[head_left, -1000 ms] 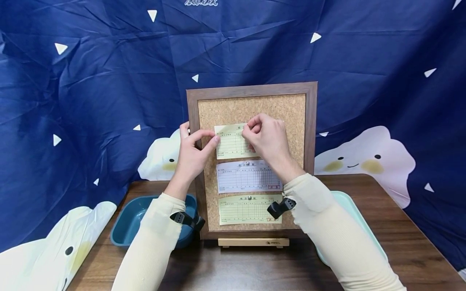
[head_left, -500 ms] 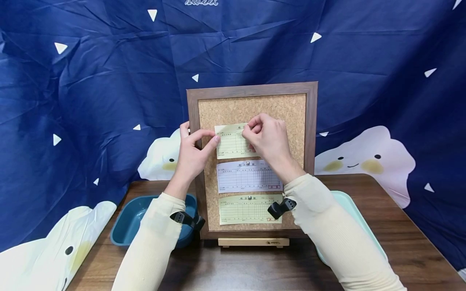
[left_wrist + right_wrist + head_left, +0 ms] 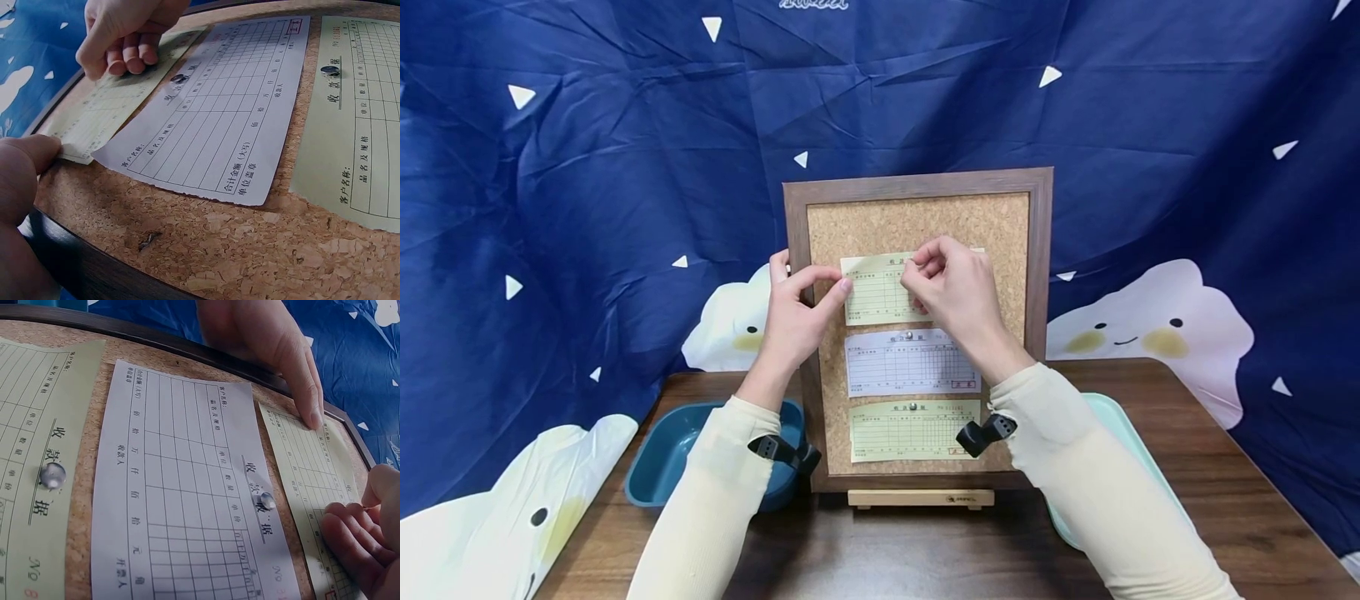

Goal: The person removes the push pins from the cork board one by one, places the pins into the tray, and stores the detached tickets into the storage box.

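A wood-framed corkboard stands upright, with three receipt slips in a column. The left hand is at the frame's left side, its thumb and index fingertips touching the left edge of the top green slip; another finger shows behind the frame. The right hand has its fingers curled at the top middle of that slip. It pinches what looks like a pushpin, mostly hidden by the fingers. Below are a white slip and a lower green slip, held by pushpins.
The board stands on a small wooden stand on a dark wooden table. A blue basin is at the left, partly behind the left arm. A pale green tray lies under the right arm. A blue curtain hangs behind.
The right hand and wrist have shifted very slightly to the right, still at the top slip. The left hand and the slips have kept their places.
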`<action>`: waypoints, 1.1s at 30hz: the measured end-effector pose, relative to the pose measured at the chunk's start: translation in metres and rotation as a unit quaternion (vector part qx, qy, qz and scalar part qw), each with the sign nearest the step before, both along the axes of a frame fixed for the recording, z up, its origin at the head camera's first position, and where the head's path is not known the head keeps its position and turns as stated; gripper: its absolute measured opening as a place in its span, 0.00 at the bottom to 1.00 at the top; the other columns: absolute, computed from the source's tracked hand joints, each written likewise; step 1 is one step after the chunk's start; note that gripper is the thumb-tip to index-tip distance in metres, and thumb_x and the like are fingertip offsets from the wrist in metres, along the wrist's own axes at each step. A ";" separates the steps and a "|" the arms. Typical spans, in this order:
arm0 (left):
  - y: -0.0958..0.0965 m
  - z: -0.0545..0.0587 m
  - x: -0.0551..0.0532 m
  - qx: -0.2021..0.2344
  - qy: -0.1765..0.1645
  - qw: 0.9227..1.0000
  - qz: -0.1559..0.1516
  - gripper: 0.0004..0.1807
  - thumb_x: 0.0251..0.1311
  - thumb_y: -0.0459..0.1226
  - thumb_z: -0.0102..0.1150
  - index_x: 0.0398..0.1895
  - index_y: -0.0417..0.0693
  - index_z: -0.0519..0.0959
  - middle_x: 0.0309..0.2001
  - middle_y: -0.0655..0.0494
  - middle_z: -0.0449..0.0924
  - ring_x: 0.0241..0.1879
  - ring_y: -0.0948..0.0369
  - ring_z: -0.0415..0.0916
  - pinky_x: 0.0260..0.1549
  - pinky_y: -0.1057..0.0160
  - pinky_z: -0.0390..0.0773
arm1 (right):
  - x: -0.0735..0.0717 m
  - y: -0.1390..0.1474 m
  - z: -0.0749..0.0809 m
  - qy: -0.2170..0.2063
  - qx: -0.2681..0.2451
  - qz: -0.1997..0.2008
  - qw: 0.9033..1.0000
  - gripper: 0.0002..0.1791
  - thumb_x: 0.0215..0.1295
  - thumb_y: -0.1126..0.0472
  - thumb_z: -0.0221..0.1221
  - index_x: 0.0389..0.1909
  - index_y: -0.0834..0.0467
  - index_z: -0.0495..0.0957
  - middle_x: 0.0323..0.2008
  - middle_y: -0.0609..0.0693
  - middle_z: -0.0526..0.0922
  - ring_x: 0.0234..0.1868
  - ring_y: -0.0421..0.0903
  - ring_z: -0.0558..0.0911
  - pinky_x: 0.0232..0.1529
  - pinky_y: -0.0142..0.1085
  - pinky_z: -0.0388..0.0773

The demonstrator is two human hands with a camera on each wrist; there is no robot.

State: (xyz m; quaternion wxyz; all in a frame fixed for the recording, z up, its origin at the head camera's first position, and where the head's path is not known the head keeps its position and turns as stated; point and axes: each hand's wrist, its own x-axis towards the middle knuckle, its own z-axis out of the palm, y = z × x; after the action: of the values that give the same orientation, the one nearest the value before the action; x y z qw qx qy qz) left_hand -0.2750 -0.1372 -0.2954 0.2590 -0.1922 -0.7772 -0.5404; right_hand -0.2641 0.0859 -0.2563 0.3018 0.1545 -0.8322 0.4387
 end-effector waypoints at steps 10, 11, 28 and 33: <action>0.001 0.003 0.003 -0.002 -0.022 1.000 0.005 0.11 0.70 0.43 0.71 0.47 0.44 0.89 0.81 0.43 0.51 0.82 0.43 0.47 0.77 0.35 0.57 | 0.003 0.004 -0.001 0.003 0.004 0.009 1.000 0.04 0.66 0.67 0.63 0.39 0.62 0.85 0.28 0.56 0.88 0.19 0.39 0.80 0.24 0.24 0.74; 0.001 0.003 0.004 -0.002 -0.024 1.000 0.005 0.12 0.70 0.43 0.71 0.47 0.44 0.89 0.81 0.43 0.51 0.82 0.43 0.47 0.77 0.34 0.57 | 0.003 0.005 -0.001 0.005 0.005 0.011 1.000 0.04 0.66 0.67 0.63 0.39 0.62 0.85 0.28 0.56 0.88 0.19 0.39 0.80 0.24 0.24 0.74; 0.001 0.001 0.002 0.033 0.007 0.999 0.011 0.11 0.70 0.40 0.70 0.44 0.40 0.89 0.72 0.42 0.62 0.69 0.52 0.62 0.52 0.57 0.68 | 0.006 0.013 -0.002 0.019 0.024 0.018 0.999 0.04 0.67 0.66 0.64 0.39 0.62 0.86 0.31 0.56 0.89 0.31 0.48 0.84 0.35 0.25 0.74; 0.001 -0.001 0.002 0.038 0.010 0.999 0.016 0.12 0.70 0.41 0.70 0.44 0.39 0.89 0.74 0.42 0.62 0.74 0.50 0.60 0.61 0.51 0.69 | 0.007 0.018 -0.003 0.021 0.026 0.027 0.999 0.04 0.68 0.66 0.64 0.40 0.62 0.86 0.32 0.56 0.90 0.31 0.48 0.84 0.36 0.24 0.74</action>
State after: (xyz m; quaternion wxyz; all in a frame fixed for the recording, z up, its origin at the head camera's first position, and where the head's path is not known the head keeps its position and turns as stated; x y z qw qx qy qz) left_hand -0.2728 -0.1363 -0.2960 0.2824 -0.1756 -0.7564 -0.5633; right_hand -0.2574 0.1035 -0.2593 0.3029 0.1936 -0.8324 0.4217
